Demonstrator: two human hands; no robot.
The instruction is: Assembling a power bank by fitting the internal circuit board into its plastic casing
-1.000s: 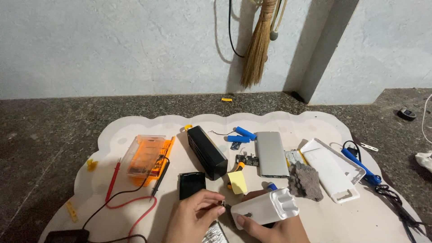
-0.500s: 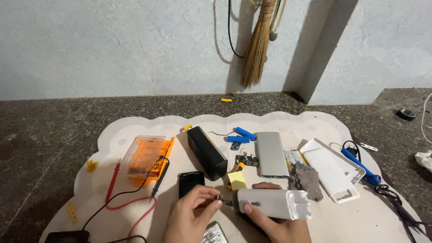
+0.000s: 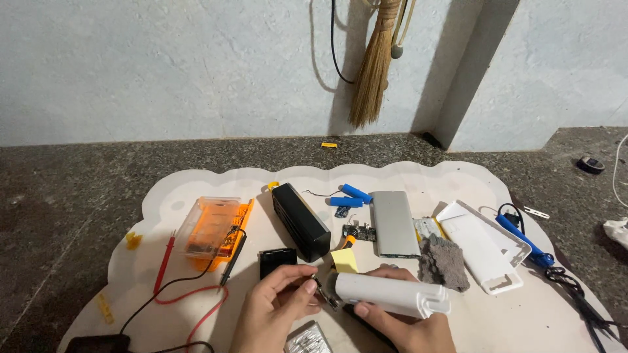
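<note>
White shell: right hand [image 3: 405, 330] has the long white case [image 3: 392, 294] gripped from below, fingers wrapped round it, lying level just above the mat [image 3: 196, 186] at the near edge.
Left hand: left hand [image 3: 271, 310] pinches a small metal tool [image 3: 325, 293], thumb and fingertips closed on it, tip pointed at the case's left end. Can't tell if the tip is touching yet.
Doing it well: probably best to keep the case steady and square to the tool, work the tip in gently at the end, no prying hard or the plastic will chip.
Hand pose: both hands low, close together, wrists cut off by the frame bottom. Left palm faces right, right palm up under the case.
Nearby stuff: yellow note [image 3: 345, 260] and a small black screen [image 3: 277, 263] just behind the hands, black block [image 3: 299, 221], silver pack [image 3: 394, 223], grey cloth [image 3: 443, 263], white tray [image 3: 483, 245], blue cells [image 3: 350, 197], orange box [image 3: 212, 229] with red and black leads [image 3: 196, 287].
</note>
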